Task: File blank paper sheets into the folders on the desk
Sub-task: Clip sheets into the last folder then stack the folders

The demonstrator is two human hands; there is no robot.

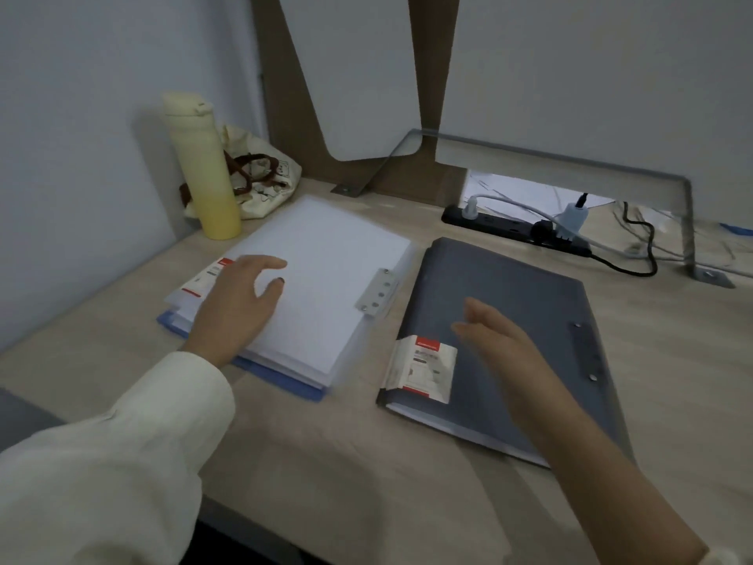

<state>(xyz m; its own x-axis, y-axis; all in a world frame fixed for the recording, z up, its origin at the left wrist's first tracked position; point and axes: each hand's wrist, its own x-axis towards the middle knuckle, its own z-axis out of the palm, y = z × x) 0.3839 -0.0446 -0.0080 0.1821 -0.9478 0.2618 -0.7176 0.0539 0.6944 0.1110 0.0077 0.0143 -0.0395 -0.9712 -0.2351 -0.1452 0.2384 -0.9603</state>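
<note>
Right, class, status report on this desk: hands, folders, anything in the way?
Left hand resting open on the white folder. Right hand open over the closed grey folder. Bottle at the back, clear of both.

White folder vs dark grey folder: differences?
The white folder is pale, the dark grey folder dark. The white folder lies on a blue folder; the dark grey folder lies straight on the desk. The left hand rests on the white folder; the right hand is over the dark grey folder, contact unclear. Both lie flat, each with a red-and-white label.
</note>
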